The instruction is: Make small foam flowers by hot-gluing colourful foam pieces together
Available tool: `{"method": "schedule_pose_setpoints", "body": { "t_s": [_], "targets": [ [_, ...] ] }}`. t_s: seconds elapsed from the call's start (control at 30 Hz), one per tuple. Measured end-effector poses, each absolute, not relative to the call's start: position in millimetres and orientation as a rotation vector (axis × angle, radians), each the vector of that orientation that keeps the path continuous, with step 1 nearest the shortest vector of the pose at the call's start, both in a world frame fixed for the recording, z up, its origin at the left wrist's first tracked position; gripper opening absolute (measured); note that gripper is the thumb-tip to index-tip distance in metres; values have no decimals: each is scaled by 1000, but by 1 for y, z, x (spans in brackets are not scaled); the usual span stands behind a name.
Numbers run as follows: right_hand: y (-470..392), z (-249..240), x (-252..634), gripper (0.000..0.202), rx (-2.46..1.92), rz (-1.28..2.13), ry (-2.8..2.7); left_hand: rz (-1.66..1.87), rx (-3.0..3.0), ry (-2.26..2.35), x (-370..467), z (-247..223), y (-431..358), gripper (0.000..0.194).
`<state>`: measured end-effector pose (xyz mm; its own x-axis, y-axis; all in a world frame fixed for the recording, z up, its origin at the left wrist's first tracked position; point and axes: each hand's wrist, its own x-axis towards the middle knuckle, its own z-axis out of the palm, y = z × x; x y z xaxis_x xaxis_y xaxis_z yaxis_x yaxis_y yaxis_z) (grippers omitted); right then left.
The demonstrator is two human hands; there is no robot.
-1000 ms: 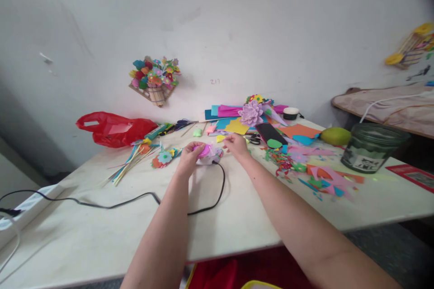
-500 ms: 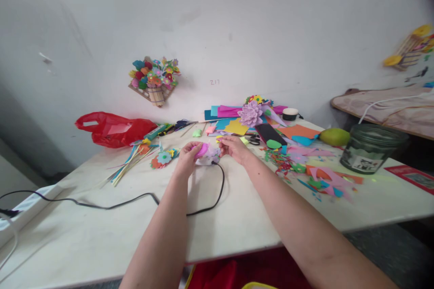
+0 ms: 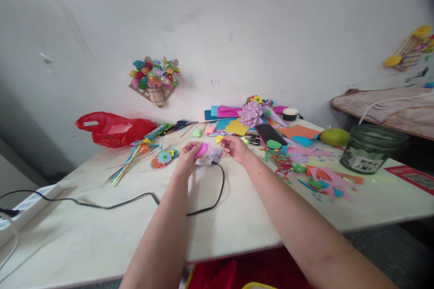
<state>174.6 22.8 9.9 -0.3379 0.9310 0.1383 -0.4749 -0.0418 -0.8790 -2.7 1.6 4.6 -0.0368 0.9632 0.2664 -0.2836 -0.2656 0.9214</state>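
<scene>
My left hand [image 3: 187,157] is closed, thumb and fingers pinching a bright purple lump [image 3: 201,149] that looks like soft clay. Pale purple flowers [image 3: 213,151] show just right of the lump, above a white device [image 3: 205,161] with a black cord [image 3: 222,189]. My right hand [image 3: 234,148] hovers to the right of these, its fingers curled and the thumb and forefinger pinched together. Whatever lies between those fingertips is too small to make out. Small yellow [image 3: 219,138], green [image 3: 196,132] and pink lumps [image 3: 210,129] lie just beyond my hands.
Foam flowers [image 3: 164,158], stick strips [image 3: 125,167] and a red plastic bag [image 3: 113,128] lie on the left. Scissors [image 3: 255,140], coloured sheets [image 3: 237,127], a black phone-like slab [image 3: 270,135], scraps [image 3: 322,180], a green fruit [image 3: 334,137] and a dark jar [image 3: 368,149] are to the right.
My right hand has shifted slightly right and its fingers have curled more, uncovering the yellow lump behind. My left hand keeps its hold on the purple lump.
</scene>
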Motion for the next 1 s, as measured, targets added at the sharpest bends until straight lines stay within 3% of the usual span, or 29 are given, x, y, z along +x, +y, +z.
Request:
{"method": "schedule_pose_setpoints", "body": {
  "t_s": [0.13, 0.57, 0.8, 1.0],
  "targets": [
    [24, 5, 174, 17, -666, 1522, -1205, 1521, 1187, 837, -3, 4, 2, 23],
    [25, 3, 171, 23, -652, 1724, -1318, 1462, 1237, 850, -3, 1, 4, 34],
    [19, 7, 167, 33, -752, 1636, -1354, 1448, 1345, 900, 0, -2, 4, 38],
    [22, 3, 164, 29, -821, 1551, -1318, 1458, 1379, 883, 2, -2, 4, 40]
  ]
}}
